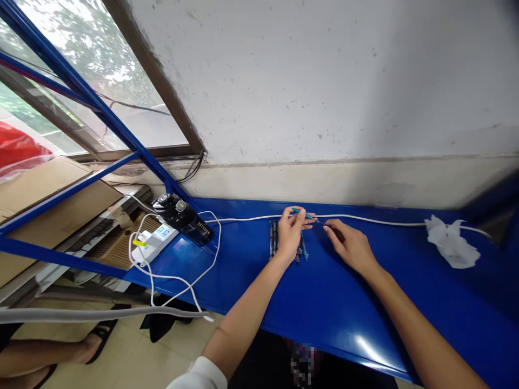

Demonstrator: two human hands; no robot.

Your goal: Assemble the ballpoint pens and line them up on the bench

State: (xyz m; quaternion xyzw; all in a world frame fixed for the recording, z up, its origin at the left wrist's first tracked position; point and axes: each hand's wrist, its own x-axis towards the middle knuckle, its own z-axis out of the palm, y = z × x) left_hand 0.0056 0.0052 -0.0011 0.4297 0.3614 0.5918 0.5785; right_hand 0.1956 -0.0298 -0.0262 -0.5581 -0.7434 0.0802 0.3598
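My left hand (288, 237) is closed round a teal pen (297, 211), which lies slanted across the fingers with its tip toward the right. Between finger and thumb, my right hand (352, 246) pinches a thin dark rod (321, 222) that looks like a pen refill. The rod's far end meets the pen's right end; whether it sits inside cannot be made out. Under and beside my left hand several dark pens (272, 237) lie side by side on the blue shelf (316, 302). A blue pen (305, 249) lies to their right, partly covered by the hand.
A black bottle (190, 222) lies tilted by a white power strip (156, 244) with a yellow-tagged plug. White cable (389, 219) runs along the shelf's back and loops at left. Crumpled white plastic (452, 243) sits at right. A person's foot (95, 346) shows below left.
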